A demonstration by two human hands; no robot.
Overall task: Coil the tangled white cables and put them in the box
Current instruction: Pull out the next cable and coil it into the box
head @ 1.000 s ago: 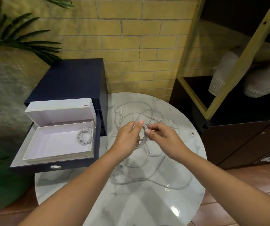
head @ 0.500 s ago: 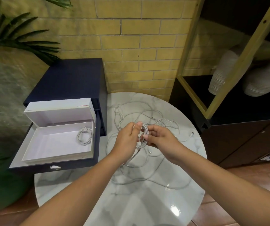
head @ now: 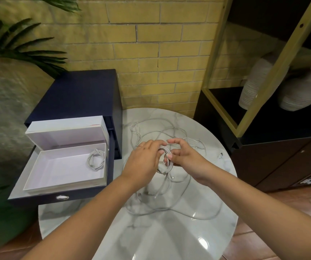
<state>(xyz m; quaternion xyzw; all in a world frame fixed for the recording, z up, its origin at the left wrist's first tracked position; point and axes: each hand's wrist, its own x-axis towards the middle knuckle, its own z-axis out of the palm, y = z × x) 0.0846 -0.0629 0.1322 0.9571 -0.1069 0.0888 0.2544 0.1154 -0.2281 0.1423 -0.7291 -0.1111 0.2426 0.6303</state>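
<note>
White cables (head: 133,135), thin, lie in a loose tangle on the round marble surface (head: 160,239). The part being worked is a half-wound coil (head: 167,164), held up over the middle of the tangle. Left hand (head: 143,162) has fingers curled over the coil's left side, gripping it. Right hand (head: 187,158) pinches the coil's right side between thumb and forefinger; other fingers hidden. Tails drop from the coil to the surface, one ending in a small plug (head: 173,177) just on its near side. More slack loops out near and right. Left of the surface an open white box (head: 64,186) sits in a pulled-out dark blue drawer (head: 87,195), lid (head: 66,136) up, one finished coil (head: 96,159) at its right end. Judgement: cable is light, limp and smooth, probably springs open if released, and loose loops likely snag each other. Best hold is across all turns of the bundle, not one strand, not the plug.
</note>
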